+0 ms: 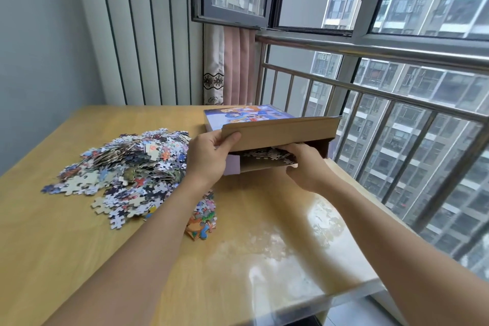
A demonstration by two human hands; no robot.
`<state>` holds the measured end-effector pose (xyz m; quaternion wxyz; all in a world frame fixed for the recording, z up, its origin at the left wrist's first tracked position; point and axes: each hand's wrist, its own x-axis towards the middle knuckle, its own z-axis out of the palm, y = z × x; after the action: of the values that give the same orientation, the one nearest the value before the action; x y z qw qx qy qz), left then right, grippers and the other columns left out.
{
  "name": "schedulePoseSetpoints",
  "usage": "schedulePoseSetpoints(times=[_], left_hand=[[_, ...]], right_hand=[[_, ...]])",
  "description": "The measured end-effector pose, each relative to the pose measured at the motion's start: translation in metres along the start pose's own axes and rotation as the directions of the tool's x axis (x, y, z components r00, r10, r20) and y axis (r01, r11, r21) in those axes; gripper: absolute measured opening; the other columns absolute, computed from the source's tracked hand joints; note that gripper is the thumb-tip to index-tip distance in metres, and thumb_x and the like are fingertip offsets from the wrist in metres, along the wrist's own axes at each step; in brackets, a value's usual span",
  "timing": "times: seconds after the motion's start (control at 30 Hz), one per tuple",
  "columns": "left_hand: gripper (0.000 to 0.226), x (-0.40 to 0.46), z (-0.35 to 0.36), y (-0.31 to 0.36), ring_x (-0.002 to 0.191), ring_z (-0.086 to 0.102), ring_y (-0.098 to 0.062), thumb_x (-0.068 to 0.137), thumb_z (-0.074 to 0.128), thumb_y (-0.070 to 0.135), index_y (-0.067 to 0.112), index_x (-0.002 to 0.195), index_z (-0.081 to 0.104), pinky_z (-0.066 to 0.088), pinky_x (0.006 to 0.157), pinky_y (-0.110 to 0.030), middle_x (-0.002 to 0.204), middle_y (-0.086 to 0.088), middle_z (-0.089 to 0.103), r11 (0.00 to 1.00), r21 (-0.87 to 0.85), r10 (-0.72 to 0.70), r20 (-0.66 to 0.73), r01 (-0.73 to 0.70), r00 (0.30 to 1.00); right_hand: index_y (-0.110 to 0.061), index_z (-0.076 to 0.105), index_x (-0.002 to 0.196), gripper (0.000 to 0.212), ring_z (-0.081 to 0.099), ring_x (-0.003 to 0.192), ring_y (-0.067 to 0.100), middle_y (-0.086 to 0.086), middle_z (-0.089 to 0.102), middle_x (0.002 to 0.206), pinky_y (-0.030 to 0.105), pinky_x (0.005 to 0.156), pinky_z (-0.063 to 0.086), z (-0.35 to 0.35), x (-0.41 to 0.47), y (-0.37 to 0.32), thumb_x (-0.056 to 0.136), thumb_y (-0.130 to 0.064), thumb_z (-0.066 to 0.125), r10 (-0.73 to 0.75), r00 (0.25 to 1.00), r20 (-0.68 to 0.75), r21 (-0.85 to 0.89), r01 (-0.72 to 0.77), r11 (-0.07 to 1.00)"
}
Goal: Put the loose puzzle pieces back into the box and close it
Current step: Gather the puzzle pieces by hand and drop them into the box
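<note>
The puzzle box (254, 116) lies on the wooden table (87, 259) at the far right, its picture side up and its near end open. My left hand (209, 156) grips the brown cardboard flap (280, 132) and holds it lifted. My right hand (304, 167) is at the opening, fingers on a bunch of puzzle pieces (267, 154) inside the box. A large heap of loose puzzle pieces (127, 167) covers the table to the left of the box. A small joined cluster of pieces (202, 217) lies beside my left forearm.
A metal railing (370, 92) and tall windows run close along the table's right edge. A ribbed wall panel (148, 34) and a pink curtain (235, 66) stand behind the table. The table's near right corner (357, 288) drops off to the floor.
</note>
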<state>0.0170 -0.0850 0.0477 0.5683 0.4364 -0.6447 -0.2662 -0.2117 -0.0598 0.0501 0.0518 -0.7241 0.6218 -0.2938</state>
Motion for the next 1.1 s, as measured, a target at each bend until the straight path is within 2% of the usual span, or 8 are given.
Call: schedulePoseSetpoints(times=[0.1,0.3,0.4,0.53,0.77,0.83,0.97,1.1], left_hand=[[0.028,0.001,-0.003,-0.002,0.097,0.069,-0.02,0.094,0.067,0.037,0.019,0.113,0.076,0.056,0.087,-0.043,0.098,0.004,0.076,1.0,-0.007,-0.001,0.002,0.001,1.0],[0.03,0.002,-0.004,-0.004,0.1,0.069,-0.018,0.093,0.067,0.035,0.017,0.117,0.075,0.055,0.086,-0.029,0.103,0.004,0.076,1.0,-0.012,0.021,0.039,-0.02,0.999],[0.032,0.004,-0.006,-0.004,0.102,0.068,-0.017,0.093,0.067,0.035,0.016,0.118,0.074,0.056,0.089,-0.032,0.105,0.003,0.076,0.999,-0.031,0.022,0.034,-0.021,0.999],[0.03,0.004,-0.007,-0.005,0.102,0.069,-0.017,0.094,0.068,0.033,0.016,0.117,0.075,0.056,0.091,-0.035,0.103,0.004,0.076,0.999,-0.046,0.018,0.032,-0.017,0.999],[0.028,0.001,-0.005,-0.006,0.102,0.068,-0.015,0.094,0.066,0.033,0.017,0.116,0.075,0.051,0.08,-0.016,0.103,0.006,0.075,0.998,-0.058,-0.033,0.101,0.039,0.994],[0.024,0.002,-0.003,-0.009,0.101,0.069,-0.017,0.096,0.065,0.034,0.019,0.109,0.077,0.053,0.079,-0.018,0.1,0.006,0.076,0.994,-0.071,-0.075,0.116,0.084,0.99],[0.047,0.001,-0.006,-0.013,0.08,0.062,-0.024,0.096,0.057,0.051,0.007,0.091,0.074,0.053,0.078,-0.047,0.092,-0.02,0.072,0.99,-0.036,-0.13,0.141,0.137,0.981],[0.045,-0.01,-0.001,-0.012,0.059,0.04,-0.011,0.101,0.058,0.036,0.014,0.061,0.057,0.034,0.059,-0.031,0.06,-0.013,0.054,0.985,0.132,-0.152,0.367,0.111,0.918]], right_hand=[[-0.012,0.063,0.133,0.054,0.057,0.12,0.031,0.011,0.065,0.13,0.023,0.091,0.039,0.002,0.003,0.008,0.083,0.008,0.061,-0.108,0.994,0.028,-0.119,0.111,0.987],[-0.013,0.06,0.138,0.054,0.054,0.125,0.022,0.003,0.061,0.136,0.025,0.102,0.041,-0.006,0.002,0.018,0.086,-0.012,0.076,-0.113,0.981,0.156,-0.07,0.126,0.99],[-0.011,0.07,0.125,0.043,0.064,0.112,0.017,-0.004,0.07,0.119,0.013,0.092,0.043,-0.007,-0.006,0.023,0.083,-0.007,0.079,-0.161,0.987,-0.003,0.024,0.161,0.987],[-0.01,0.081,0.092,0.013,0.072,0.085,0.011,-0.003,0.078,0.09,0.03,0.077,0.057,0.0,-0.016,0.025,0.08,-0.004,0.081,-0.246,0.94,-0.237,-0.003,0.253,0.968],[-0.018,0.061,0.069,0.029,0.057,0.073,0.029,-0.002,0.064,0.071,0.038,0.062,0.044,0.024,-0.012,0.018,0.097,-0.015,0.055,-0.094,0.983,-0.16,-0.11,0.077,0.991],[-0.017,0.065,0.079,0.025,0.054,0.077,0.022,-0.007,0.061,0.078,0.034,0.064,0.032,0.024,-0.008,0.007,0.101,-0.016,0.052,-0.079,0.993,-0.086,-0.011,0.078,0.997],[-0.016,0.071,0.106,0.025,0.064,0.093,0.022,-0.004,0.071,0.099,0.036,0.074,0.052,0.028,-0.022,-0.016,0.097,-0.025,0.05,-0.238,0.971,-0.033,-0.115,0.233,0.966],[-0.016,0.075,0.093,0.031,0.064,0.071,0.016,-0.005,0.071,0.083,0.037,0.065,0.056,0.036,-0.043,-0.051,0.082,-0.027,0.049,-0.315,0.942,-0.115,0.063,0.324,0.944]])
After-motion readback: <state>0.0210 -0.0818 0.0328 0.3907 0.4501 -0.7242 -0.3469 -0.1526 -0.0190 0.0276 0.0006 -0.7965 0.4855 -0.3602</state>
